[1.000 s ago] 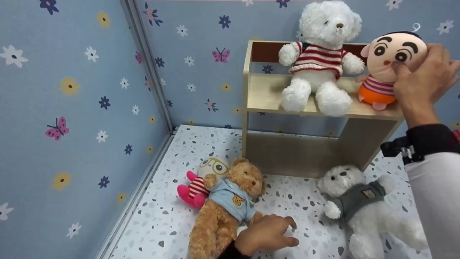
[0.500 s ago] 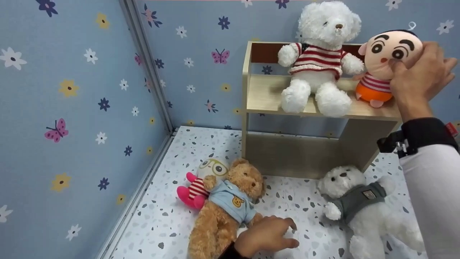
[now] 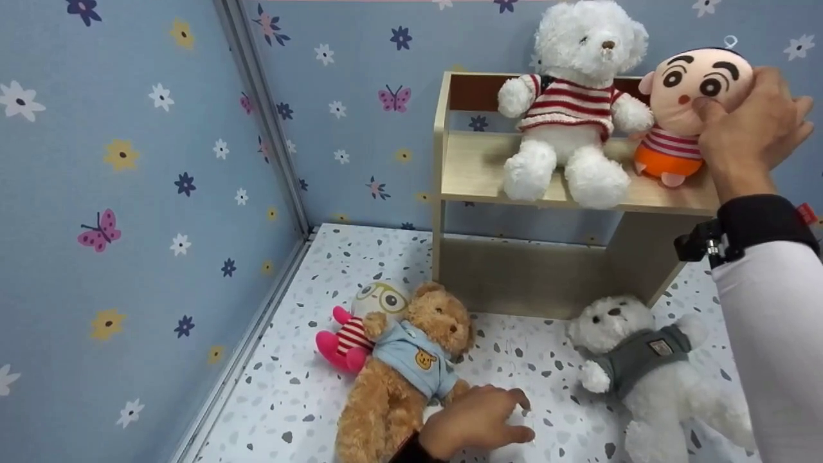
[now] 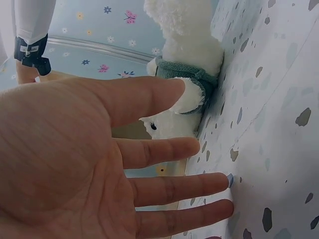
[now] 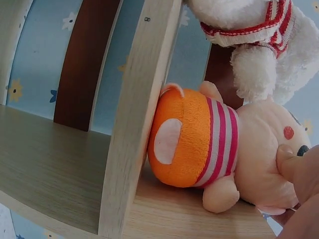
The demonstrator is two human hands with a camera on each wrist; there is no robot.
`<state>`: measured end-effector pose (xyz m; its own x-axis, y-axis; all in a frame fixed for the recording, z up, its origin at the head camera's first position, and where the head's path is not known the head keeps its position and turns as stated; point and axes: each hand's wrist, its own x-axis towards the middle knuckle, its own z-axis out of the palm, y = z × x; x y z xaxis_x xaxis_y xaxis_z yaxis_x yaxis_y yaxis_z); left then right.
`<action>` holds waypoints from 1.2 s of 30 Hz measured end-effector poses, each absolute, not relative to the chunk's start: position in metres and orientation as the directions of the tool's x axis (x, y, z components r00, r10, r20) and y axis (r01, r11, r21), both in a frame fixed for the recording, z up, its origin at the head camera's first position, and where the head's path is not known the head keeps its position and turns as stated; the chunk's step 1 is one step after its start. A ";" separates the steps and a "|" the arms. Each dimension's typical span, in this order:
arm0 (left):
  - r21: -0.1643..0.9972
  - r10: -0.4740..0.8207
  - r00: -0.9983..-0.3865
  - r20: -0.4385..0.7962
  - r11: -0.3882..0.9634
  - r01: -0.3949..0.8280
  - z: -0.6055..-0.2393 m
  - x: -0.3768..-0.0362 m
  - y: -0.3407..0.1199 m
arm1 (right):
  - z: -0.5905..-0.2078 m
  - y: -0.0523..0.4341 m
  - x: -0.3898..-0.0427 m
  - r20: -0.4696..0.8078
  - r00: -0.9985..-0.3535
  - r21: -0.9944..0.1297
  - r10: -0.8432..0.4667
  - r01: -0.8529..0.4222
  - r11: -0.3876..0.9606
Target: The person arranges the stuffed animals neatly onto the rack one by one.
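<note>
My right hand (image 3: 749, 132) grips the big round head of a plush boy doll (image 3: 672, 151) at its side, thumb on the cheek. The doll wears a striped top and orange shorts; in the right wrist view its orange bottom (image 5: 182, 149) is right at the shelf board. Beside it a white teddy bear (image 3: 566, 138) in a red-striped sweater sits on the wooden shelf (image 3: 479, 164). Low in the head view my left hand (image 3: 479, 418) is held over the speckled surface with fingers spread, holding nothing. A brown teddy bear (image 3: 392, 379) in a blue top lies next to it.
Behind the brown bear lies a plush toy (image 3: 353, 334) with pink legs and yellow glasses. A white plush dog (image 3: 643, 360) in a dark green sweater lies right of my left hand. A flowered wall (image 3: 141, 257) with a metal corner rail bounds the left side.
My right hand has shifted slightly left and up in the head view with the boy doll, bringing it nearer the white bear. My left hand has stayed put.
</note>
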<state>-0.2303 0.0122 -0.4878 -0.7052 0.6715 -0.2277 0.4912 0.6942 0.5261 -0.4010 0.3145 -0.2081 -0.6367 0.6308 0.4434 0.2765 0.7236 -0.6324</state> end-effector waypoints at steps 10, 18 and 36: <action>0.549 0.679 -0.705 -0.204 0.676 0.492 -0.487 -0.230 0.010 | -0.210 0.320 -0.395 0.434 -0.712 -0.592 0.552 0.237 0.770; 0.545 0.685 -0.699 -0.205 0.673 0.500 -0.487 -0.231 0.010 | -0.210 0.321 -0.393 0.435 -0.736 -0.562 0.518 0.227 0.795; 0.556 0.688 -0.693 -0.217 0.670 0.491 -0.488 -0.230 0.013 | -0.216 0.313 -0.378 0.492 -0.652 -0.574 0.577 0.256 0.778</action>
